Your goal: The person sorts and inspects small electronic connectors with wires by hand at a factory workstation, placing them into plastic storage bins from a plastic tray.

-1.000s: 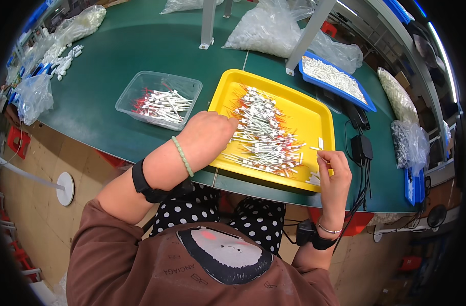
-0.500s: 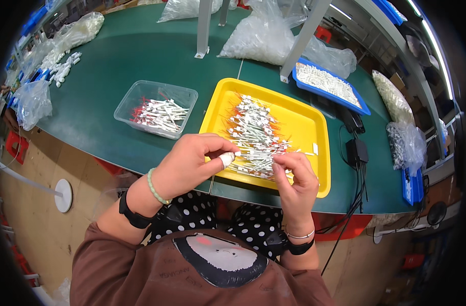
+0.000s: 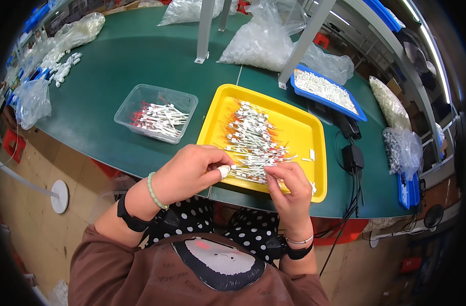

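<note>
My left hand (image 3: 189, 166), its thumb tip wrapped in white tape, is closed in a pinch at the near left rim of the yellow tray (image 3: 301, 130). A small white piece (image 3: 233, 167) shows at its fingertips. Thumb and forefinger of my right hand (image 3: 291, 191) also pinch together over the tray's near side; what they hold is too small to make out. Between and beyond both hands lies a heap of thin white sticks with orange-red wires (image 3: 253, 135). A few loose white bits (image 3: 312, 154) rest at the tray's right side.
Left of the tray stands a clear plastic box (image 3: 122, 109) with similar white sticks and red wires. A blue tray (image 3: 360, 113) of white pieces sits at the far right, near black cables (image 3: 356, 178). Grey posts (image 3: 204, 33) and a large clear bag (image 3: 256, 43) stand behind.
My right hand has moved left, nearer to my left hand, which stays pinched. More loose white bits now show along the tray's right side. The whole view has shifted slightly.
</note>
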Tool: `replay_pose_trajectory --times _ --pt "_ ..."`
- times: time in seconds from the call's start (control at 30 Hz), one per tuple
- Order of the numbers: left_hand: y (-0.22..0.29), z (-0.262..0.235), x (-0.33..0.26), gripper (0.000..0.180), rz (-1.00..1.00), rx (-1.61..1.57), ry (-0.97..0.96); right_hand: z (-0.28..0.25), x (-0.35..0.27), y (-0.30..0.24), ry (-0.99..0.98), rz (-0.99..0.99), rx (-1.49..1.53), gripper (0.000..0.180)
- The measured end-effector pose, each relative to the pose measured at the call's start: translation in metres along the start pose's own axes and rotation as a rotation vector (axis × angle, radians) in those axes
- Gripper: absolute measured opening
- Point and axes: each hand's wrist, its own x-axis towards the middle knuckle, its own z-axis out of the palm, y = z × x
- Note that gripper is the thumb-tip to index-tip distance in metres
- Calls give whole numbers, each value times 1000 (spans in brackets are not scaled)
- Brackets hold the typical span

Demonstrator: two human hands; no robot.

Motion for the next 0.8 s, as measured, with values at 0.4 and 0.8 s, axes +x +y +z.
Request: replay_pose_trajectory --times 0.4,0.8 --pt "2 2 1 17 70 -7 2 -5 -7 5 -41 161 215 18" --pt "5 16 6 16 -146 -460 -99 -1 -2 -8 -112 -21 92 18"
